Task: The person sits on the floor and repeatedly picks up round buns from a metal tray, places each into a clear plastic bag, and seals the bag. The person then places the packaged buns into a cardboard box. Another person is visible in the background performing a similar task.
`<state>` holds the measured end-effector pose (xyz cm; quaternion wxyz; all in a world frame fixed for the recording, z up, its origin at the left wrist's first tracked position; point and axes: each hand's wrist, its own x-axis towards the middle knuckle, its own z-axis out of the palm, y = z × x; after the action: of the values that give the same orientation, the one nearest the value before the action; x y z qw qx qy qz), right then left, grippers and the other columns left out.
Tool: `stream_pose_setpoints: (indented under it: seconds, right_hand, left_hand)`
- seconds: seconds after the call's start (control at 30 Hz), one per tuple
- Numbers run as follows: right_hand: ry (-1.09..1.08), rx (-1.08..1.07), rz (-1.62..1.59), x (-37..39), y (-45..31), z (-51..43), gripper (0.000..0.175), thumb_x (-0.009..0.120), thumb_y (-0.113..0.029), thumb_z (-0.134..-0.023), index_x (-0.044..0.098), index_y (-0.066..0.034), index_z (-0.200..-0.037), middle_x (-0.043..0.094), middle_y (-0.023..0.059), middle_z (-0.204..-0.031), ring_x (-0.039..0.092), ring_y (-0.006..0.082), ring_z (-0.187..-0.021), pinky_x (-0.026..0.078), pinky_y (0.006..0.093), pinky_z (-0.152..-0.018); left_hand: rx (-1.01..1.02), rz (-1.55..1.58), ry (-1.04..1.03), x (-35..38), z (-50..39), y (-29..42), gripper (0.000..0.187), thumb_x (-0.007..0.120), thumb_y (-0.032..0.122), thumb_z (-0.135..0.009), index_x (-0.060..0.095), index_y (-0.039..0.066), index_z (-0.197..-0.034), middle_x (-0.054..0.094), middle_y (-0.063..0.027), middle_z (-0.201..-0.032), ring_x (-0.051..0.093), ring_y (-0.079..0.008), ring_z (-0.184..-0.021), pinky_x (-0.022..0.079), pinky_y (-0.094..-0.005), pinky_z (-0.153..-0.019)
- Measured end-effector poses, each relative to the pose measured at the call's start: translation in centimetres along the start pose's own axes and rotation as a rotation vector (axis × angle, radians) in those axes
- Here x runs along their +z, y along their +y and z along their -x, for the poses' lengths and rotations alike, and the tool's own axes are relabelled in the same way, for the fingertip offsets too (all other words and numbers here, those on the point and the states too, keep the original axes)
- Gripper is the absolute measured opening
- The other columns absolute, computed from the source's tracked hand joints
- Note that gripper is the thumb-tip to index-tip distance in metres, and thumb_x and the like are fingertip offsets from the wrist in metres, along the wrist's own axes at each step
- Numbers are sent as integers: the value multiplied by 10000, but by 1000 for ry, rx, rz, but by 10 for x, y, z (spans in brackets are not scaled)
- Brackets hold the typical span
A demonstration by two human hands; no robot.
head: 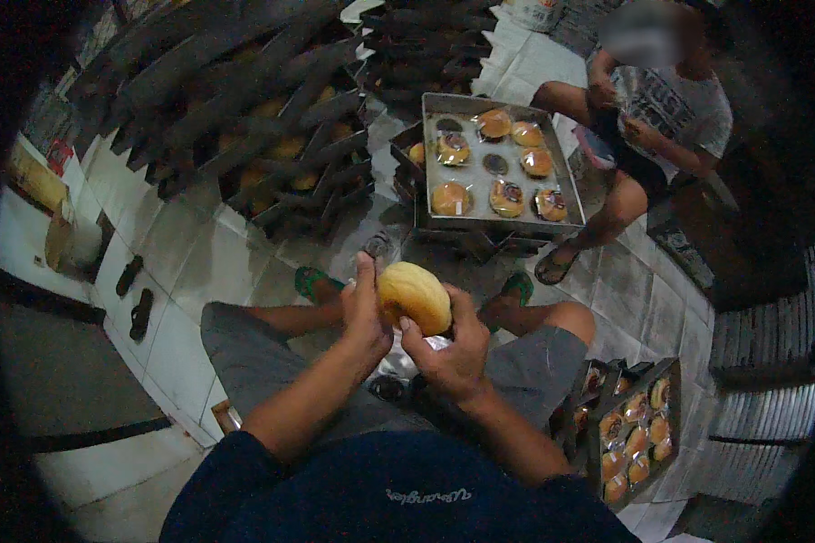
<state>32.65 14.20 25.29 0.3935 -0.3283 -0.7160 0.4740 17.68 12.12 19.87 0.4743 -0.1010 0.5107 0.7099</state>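
A round golden-brown bread bun (415, 297) is held tilted between my two hands, above my lap. My left hand (368, 319) presses along its left side, thumb pointing up. Around its lower right side curl the fingers of my right hand (454, 349), and the right thumb lies on the near edge. Shiny clear plastic (438, 342) shows just beneath the bun; whether either hand grips it is hard to tell. Beyond my hands, a shallow baking tray (502, 222) holds several buns in clear wrappers, such as one wrapped bun (451, 198) at its near left corner.
Dark trays (299, 136) with buns are stacked crosswise at the far left. Another tray of wrapped buns (635, 441) stands by my right knee. A seated person (659, 122) works at the far right. Sandals (140, 314) lie on the tiled floor (197, 244) at left.
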Motion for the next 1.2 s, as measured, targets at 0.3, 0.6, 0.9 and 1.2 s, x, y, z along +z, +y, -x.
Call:
stream_pose_setpoints:
  seconds: [0.3, 0.6, 0.9, 1.2]
  right_hand:
    - [213, 108, -297, -9, -19, 12, 407, 809, -163, -890, 621, 27, -1198, 708, 130, -1145, 696, 211, -1043, 571, 356, -915]
    - [116, -354, 236, -12, -29, 46, 529, 901, -223, -784, 649, -15, -1200, 754, 190, -1044, 764, 282, -920, 610, 395, -797]
    - [57, 195, -316, 0, -13, 24, 390, 797, -239, -916, 678, 10, -1192, 771, 97, -1022, 746, 174, -880, 601, 327, -783]
    - [83, 1162, -757, -44, 186, -139, 1017, 735, -705, -825, 416, -15, -1500, 584, 295, -1339, 663, 378, -1129, 597, 496, -904]
  left_hand:
    - [457, -120, -256, -8, 70, 11, 488, 608, 470, -1042, 655, 1, -1167, 724, -106, -1116, 707, -188, -937, 582, -353, -831]
    - [121, 95, -364, -24, 63, 21, 379, 599, 437, -1050, 635, 63, -1099, 702, -82, -1061, 690, -220, -1026, 579, -367, -880]
    - [509, -129, -523, -36, 74, 8, 432, 713, 295, -1001, 620, 11, -1312, 692, -144, -1215, 684, -170, -1077, 560, -318, -943]
    - [-165, 99, -345, -129, 38, 30, 501, 644, 390, -1021, 556, 64, -1392, 638, -107, -1349, 612, -273, -1260, 492, -457, -1091]
